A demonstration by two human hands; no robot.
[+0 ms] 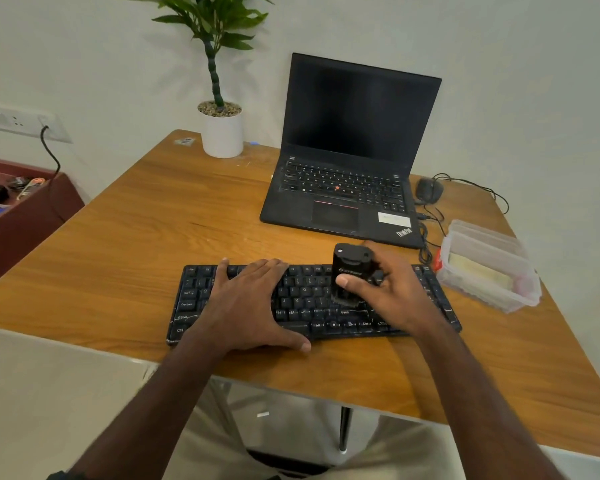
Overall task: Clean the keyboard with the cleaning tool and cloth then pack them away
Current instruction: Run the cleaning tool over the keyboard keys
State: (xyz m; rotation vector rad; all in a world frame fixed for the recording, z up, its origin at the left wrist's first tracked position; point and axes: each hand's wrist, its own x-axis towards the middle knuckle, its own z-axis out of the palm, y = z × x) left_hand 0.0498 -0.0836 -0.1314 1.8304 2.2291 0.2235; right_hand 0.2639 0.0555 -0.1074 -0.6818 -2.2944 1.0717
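Keyboard middle hidden under left hand.

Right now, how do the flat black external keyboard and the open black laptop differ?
The flat black external keyboard lies at the near table edge; the open black laptop stands farther back. The keyboard is wider and has no screen; the laptop's dark screen is raised. The left hand rests on the keyboard; nothing touches the laptop. Both are black and have keys.
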